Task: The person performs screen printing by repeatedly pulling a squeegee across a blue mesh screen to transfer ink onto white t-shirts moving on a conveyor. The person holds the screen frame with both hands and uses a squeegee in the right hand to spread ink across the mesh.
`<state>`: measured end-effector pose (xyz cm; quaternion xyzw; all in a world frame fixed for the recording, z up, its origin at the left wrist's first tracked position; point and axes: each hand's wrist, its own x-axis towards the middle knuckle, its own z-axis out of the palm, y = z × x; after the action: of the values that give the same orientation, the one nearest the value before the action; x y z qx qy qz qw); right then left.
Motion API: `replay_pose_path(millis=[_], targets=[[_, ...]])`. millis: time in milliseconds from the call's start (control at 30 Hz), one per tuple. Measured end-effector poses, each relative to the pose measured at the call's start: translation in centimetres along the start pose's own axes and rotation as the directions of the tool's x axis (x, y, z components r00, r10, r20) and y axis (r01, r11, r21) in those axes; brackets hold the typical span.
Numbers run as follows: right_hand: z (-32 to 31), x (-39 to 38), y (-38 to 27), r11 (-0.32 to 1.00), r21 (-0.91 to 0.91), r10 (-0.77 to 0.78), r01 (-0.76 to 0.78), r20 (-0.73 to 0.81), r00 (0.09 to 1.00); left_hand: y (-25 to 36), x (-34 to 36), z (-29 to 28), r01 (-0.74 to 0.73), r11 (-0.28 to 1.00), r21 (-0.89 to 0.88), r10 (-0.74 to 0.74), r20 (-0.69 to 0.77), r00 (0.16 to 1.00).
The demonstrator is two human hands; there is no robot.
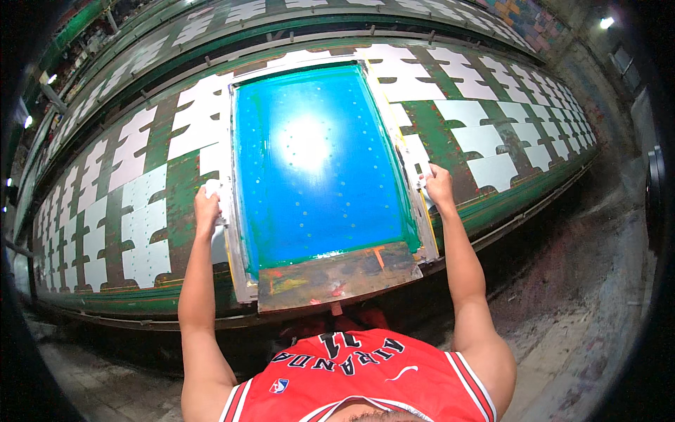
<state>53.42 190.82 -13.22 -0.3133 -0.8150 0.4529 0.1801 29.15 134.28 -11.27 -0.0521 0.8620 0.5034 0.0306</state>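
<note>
A screen printing frame (236,211) with a glossy blue mesh (316,197) lies before me over the long printing table. Pale dots run across the mesh, and a bright glare sits on its upper middle. My left hand (206,211) is closed round a white handle (213,187) on the frame's left side. On the opposite side, my right hand (439,187) grips a matching white handle (425,172). A paint-stained board (337,279) spans the frame's near end. White cut fabric pieces (144,225) lie beside and partly under the frame; some on the left carry small dots.
The green and brown printing table (450,144) stretches far to both sides, with rows of white fabric pieces (492,172). A metal rail (541,204) follows its near edge. Another table (232,15) with similar pieces stands behind. Stained concrete floor (562,281) lies at right.
</note>
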Motion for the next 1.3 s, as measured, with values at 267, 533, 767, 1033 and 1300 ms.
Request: replay_pose_path(millis=[267,533,767,1033,1300], targets=[[-5.3,9.5,12.4,0.999,0.034,-0.025,0.025,-0.011,1.0,2.4,-3.4,14.8,0.007,0.998,0.056,-0.004,-0.056,0.998],[-7.8,11.4,18.5,0.999,-0.004,0.046,-0.046,0.092,0.995,0.0,-5.4,20.8,0.005,0.995,0.099,0.006,-0.108,0.994],[-8.5,10.5,20.2,0.997,0.035,0.068,-0.071,0.079,0.995,-2.7,-5.8,22.7,-0.026,0.987,0.161,0.052,-0.158,0.986],[-9.7,10.6,21.7,0.991,-0.05,0.124,-0.121,0.073,0.99,-2.5,-7.0,24.3,0.047,0.988,0.145,-0.023,-0.166,0.986],[-10.0,12.2,23.5,0.984,-0.136,0.128,-0.115,0.091,0.988,-3.0,-8.4,25.4,0.057,0.987,0.15,-0.029,-0.182,0.983]])
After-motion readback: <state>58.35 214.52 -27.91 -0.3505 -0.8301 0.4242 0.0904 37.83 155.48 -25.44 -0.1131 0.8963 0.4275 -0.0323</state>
